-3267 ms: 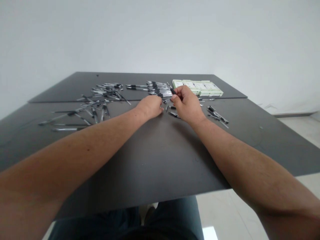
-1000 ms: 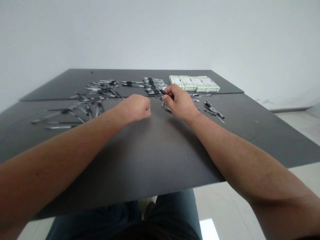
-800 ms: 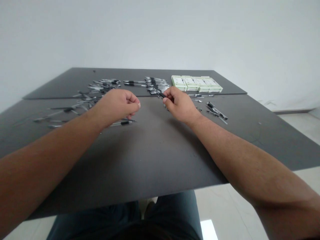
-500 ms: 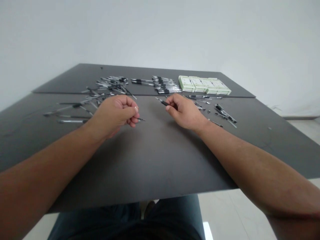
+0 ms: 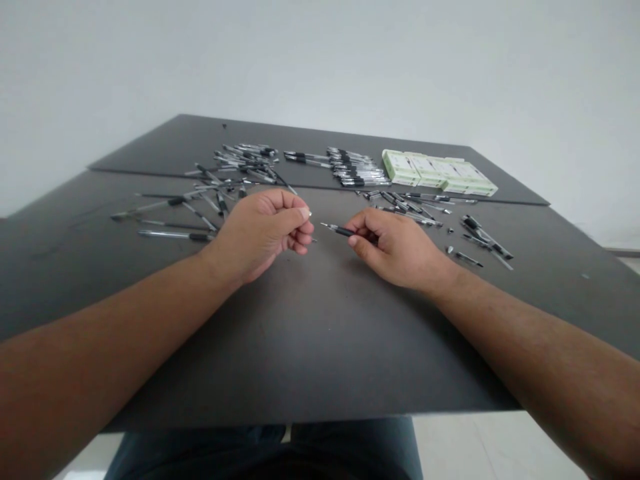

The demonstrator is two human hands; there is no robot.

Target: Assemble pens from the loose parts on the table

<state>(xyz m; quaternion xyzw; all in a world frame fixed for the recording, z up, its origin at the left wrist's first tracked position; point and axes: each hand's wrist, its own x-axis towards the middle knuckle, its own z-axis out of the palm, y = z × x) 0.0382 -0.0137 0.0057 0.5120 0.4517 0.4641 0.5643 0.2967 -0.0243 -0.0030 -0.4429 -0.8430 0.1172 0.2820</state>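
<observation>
My left hand [image 5: 273, 233] is closed in a pinch, with a small shiny pen tip [image 5: 309, 214] between thumb and forefinger. A thin dark point juts out slightly below its curled fingers; what it belongs to is hidden in the palm. My right hand [image 5: 395, 243] is closed around a pen [image 5: 341, 230] with a black grip. The pen's narrow, bare refill end points left toward the pinched tip, a short gap apart. Both hands are held above the dark grey table [image 5: 320, 353].
Loose pens [image 5: 245, 160] lie in a messy heap at the back left. Pens in a row [image 5: 357, 167] sit at back centre, beside green-white boxes [image 5: 440, 172]. Pen parts [image 5: 483, 237] are scattered on the right. A seam crosses the table behind my hands.
My hands have come closer together, the left moving rightward toward the pen's point. The dark point below my left fingers shows less. The camera view has shifted slightly left.
</observation>
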